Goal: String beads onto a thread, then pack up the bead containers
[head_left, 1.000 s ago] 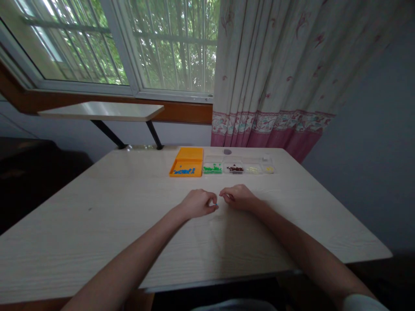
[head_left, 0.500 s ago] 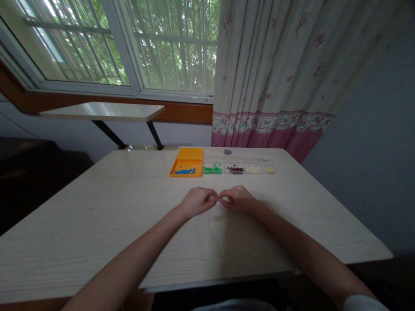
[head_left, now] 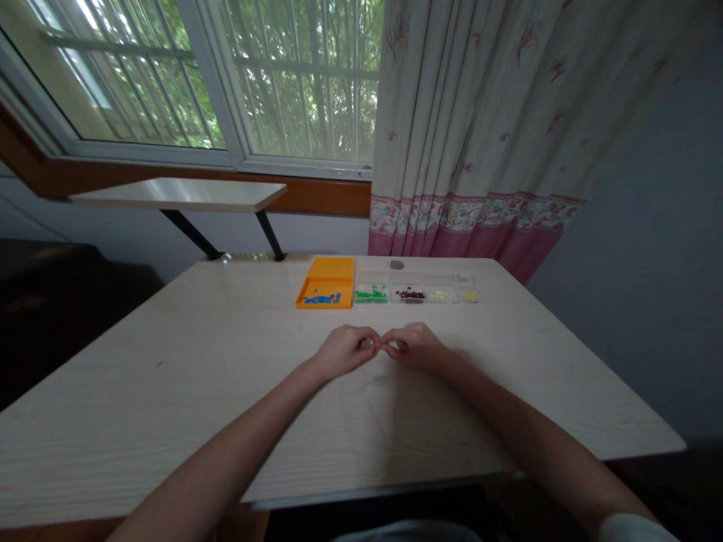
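My left hand [head_left: 349,351] and my right hand [head_left: 413,347] meet fingertip to fingertip above the middle of the table. Each one is closed in a pinch, thumb against forefinger. Whatever lies between the fingertips is too small to make out. Just beyond the hands stands an open orange box [head_left: 325,268] with small blue pieces [head_left: 323,299] in it. To its right, clear boxes hold green pieces [head_left: 370,294], dark red-brown pieces [head_left: 410,296], pale yellow pieces [head_left: 440,296] and a few yellow pieces [head_left: 470,296].
The pale wooden table [head_left: 197,399] runs back to the wall under the window. A raised shelf [head_left: 186,193] on black legs stands at its back left. A small grey round object [head_left: 397,265] lies behind the boxes. A patterned curtain [head_left: 468,150] hangs at the back right.
Both hands stay almost in the same place, with their fingertips still pinched together. Some blue pieces in the orange box look slightly different in outline; I cannot tell whether they moved.
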The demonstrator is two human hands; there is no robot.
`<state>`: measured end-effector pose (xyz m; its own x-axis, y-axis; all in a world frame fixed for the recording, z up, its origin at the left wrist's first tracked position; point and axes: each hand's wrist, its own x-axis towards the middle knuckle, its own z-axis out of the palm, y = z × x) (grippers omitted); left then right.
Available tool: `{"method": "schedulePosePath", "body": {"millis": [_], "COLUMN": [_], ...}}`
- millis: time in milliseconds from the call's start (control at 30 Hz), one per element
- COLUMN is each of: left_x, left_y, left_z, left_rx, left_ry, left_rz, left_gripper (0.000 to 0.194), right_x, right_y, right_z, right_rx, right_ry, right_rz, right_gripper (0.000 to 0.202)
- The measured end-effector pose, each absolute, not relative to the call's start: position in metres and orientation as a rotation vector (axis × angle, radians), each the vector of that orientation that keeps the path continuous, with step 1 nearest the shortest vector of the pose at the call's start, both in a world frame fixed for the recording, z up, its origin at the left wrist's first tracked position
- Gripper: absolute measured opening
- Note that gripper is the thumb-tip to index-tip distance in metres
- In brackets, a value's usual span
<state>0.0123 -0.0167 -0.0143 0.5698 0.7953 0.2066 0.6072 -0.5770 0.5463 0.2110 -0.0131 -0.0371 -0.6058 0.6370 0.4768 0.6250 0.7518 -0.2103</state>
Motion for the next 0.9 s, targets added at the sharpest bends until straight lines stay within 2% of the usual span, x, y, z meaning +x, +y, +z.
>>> {"method": "schedulePosePath", "body": {"millis": [500,900], "left_x": [0.0150,0.0168], "left_y": [-0.0138,-0.0144], "left_z": [-0.0173,-0.0197], "left_rx": [2.141,2.140], "left_ry": [1.128,1.136], "left_rz": [0.835,0.872], "left_gripper": [0.027,0.023], "right_x": [0.2066,0.2050], "right_y": [-0.0146,-0.0146], "right_z": [-0.0325,-0.0348], "right_rx": [-1.057,-1.032], "right_ry": [-2.184,-2.176], "right_rz": [0.123,0.080], "right_gripper": [0.018,0.021]}}
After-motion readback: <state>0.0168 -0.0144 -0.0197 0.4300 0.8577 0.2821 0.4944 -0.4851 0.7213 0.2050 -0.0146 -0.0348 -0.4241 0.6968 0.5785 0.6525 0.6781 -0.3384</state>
